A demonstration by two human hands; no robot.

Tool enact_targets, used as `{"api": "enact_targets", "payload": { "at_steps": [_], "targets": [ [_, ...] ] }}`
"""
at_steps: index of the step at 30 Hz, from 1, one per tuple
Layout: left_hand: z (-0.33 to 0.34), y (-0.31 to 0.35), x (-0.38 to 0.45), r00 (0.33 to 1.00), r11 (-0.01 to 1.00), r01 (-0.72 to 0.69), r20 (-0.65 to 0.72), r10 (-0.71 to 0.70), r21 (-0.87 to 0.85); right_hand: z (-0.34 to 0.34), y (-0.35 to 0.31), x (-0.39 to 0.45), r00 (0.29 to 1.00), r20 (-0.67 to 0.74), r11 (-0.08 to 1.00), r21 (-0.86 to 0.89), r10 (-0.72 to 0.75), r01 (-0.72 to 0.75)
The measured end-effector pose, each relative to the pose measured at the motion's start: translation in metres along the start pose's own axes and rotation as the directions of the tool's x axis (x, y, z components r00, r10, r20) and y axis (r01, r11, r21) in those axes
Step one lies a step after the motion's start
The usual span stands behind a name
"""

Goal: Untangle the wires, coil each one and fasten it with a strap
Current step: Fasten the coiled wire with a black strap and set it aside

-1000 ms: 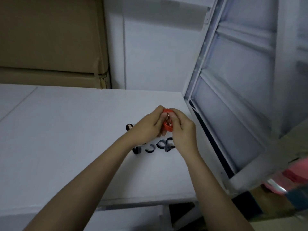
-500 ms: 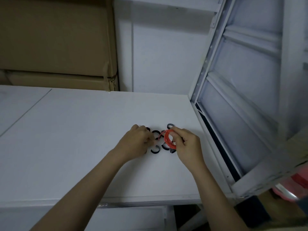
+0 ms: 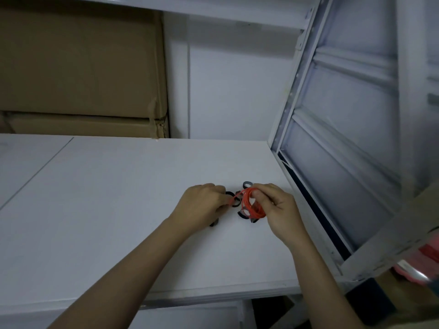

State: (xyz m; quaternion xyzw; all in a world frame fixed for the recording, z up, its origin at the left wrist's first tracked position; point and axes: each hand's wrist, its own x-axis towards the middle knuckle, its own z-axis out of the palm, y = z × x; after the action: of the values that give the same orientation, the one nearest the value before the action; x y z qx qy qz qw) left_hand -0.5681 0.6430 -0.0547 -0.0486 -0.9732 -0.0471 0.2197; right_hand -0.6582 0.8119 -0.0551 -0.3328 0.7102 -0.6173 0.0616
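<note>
A small coil of red wire (image 3: 252,203) is pinched in my right hand (image 3: 276,208) just above the white table (image 3: 114,198). One loose end of that wire runs left into the closed fingers of my left hand (image 3: 202,207). Several black straps (image 3: 244,213), curled into open rings, lie on the table under and between both hands. One grey-black strap loop (image 3: 247,185) stands just behind the coil. Part of the straps is hidden by my hands.
Brown cardboard boxes (image 3: 80,74) are stacked at the back left against the wall. A white metal shelf frame (image 3: 332,143) leans along the table's right edge. Something pink (image 3: 425,267) lies low at the right.
Both hands have come down from mid-air to the straps on the table. The left hand let go of the coil and now holds its loose end; the right hand keeps the coil.
</note>
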Motion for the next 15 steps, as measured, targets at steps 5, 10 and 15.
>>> {"api": "enact_targets", "payload": {
  "at_steps": [5, 10, 15],
  "targets": [
    [-0.014, -0.012, -0.011, 0.989, 0.993, -0.087, -0.117, 0.096, 0.075, 0.009, -0.015, 0.008, 0.986, 0.163, 0.997, -0.057, -0.038, 0.048],
    [-0.013, -0.022, -0.022, 0.975, 0.993, -0.047, -0.221, 0.023, -0.104, 0.022, -0.019, 0.005, 0.969, 0.244, 0.994, -0.090, -0.035, 0.059],
    [-0.026, -0.004, -0.029, 0.874, 0.570, 0.275, -0.047, -0.484, -0.774, 0.032, -0.026, -0.003, 0.939, 0.309, 0.971, -0.130, -0.153, 0.202]
  ]
}}
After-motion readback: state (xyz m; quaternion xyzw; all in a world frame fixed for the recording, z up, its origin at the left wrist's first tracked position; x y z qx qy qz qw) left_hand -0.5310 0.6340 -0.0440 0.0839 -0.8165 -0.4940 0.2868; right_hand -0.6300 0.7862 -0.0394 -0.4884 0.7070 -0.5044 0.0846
